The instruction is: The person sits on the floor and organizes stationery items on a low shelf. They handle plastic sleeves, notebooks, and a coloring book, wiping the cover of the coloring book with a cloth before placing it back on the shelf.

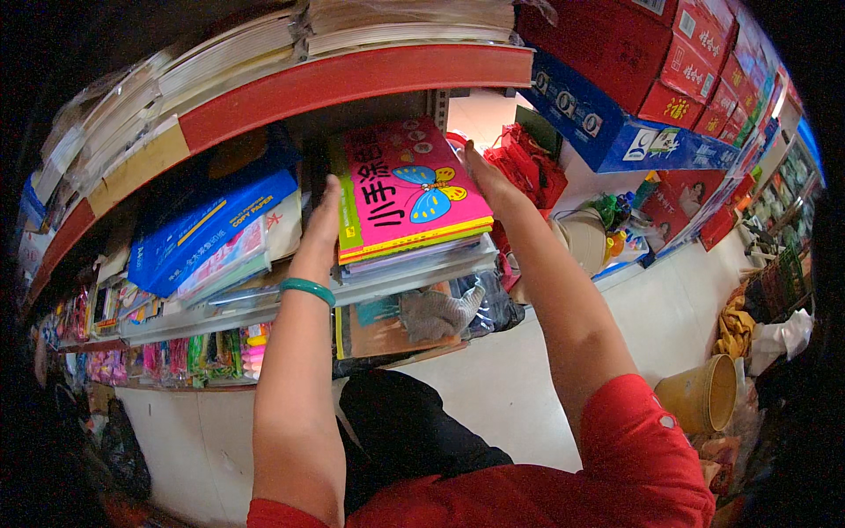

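A stack of colouring books (396, 204) with a pink cover and a butterfly picture lies on a middle shelf, on top of other books or papers (422, 254). My left hand (323, 214) is upright against the stack's left side, a green bangle (308, 290) on its wrist. My right hand (485, 175) lies along the stack's right side. The stack is between both palms; most fingers are hidden, so how firmly they press cannot be seen.
A blue copy paper pack (214, 231) leans at the left on the same shelf. Above runs a red shelf edge (356, 72) bearing wrapped paper stacks. Red and blue cartons (594, 125) are piled at the upper right. A yellow bucket (700, 393) stands on the floor at the right.
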The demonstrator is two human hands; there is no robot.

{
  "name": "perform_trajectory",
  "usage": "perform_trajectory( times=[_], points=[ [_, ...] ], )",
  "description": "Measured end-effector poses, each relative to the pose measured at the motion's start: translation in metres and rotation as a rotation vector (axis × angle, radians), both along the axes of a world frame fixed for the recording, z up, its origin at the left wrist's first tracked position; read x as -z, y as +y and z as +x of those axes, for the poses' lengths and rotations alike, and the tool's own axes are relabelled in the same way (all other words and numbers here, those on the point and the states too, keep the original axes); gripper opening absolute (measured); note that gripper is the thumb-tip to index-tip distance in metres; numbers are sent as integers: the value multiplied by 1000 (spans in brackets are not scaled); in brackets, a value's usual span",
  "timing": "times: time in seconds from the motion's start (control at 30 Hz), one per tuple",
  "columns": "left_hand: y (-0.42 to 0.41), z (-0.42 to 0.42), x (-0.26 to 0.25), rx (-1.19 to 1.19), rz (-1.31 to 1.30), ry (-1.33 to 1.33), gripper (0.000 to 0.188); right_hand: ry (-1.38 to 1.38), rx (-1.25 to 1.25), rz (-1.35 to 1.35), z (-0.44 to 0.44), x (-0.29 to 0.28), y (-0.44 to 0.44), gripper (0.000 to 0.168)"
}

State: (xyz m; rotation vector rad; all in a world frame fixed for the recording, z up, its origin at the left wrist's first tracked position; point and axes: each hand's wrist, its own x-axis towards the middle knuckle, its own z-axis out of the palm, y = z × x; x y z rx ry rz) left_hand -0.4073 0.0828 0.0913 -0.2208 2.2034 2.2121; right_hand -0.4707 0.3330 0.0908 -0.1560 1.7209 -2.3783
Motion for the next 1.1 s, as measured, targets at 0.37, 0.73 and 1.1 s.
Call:
perform_trajectory(
  times=[0.37, 0.73, 1.1],
  points=[
    [8, 9, 5, 24, 85, 193, 74, 204, 181, 268, 19, -13, 38, 58],
    [4, 78, 12, 102, -554, 595, 43, 945, -64, 1000, 91, -15, 39, 47],
    [12, 76, 19, -47, -543, 654, 31, 964, 44, 1007, 94, -1, 35, 41]
  ],
)
